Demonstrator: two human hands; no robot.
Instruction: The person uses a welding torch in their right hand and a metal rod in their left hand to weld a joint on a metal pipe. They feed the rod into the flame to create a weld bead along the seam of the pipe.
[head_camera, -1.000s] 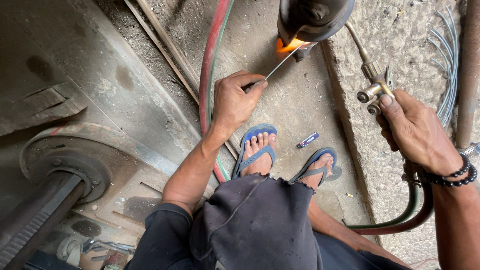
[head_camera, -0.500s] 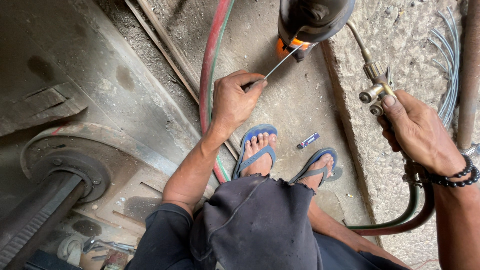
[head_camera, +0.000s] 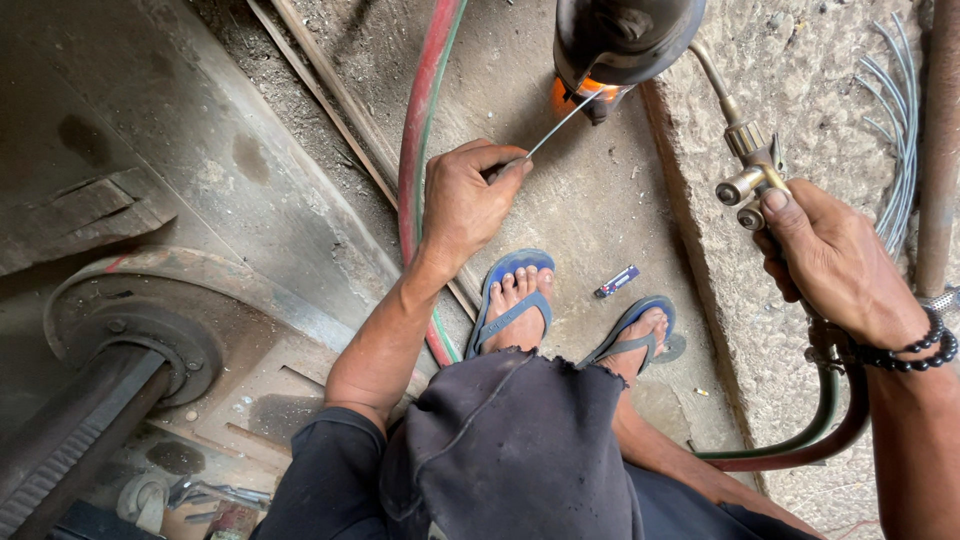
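The left hand (head_camera: 462, 205) reaches forward, wrist straight, fingers pinched shut on a thin filler rod (head_camera: 560, 125). The rod runs up and away from the pinch to an orange glow on the underside of a dark metal cylinder (head_camera: 625, 35). The right hand (head_camera: 835, 265), beaded bracelet at the wrist, is wrapped closed around a brass gas torch (head_camera: 748, 170), thumb by its valves; the neck curves up to the same glow.

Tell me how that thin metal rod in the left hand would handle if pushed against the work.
The rod is long and very thin, so it would likely flex rather than stay stiff. It probably weighs little: the left hand pinches it with fingertips alone. Its tip near the orange glow is probably hot and soft.
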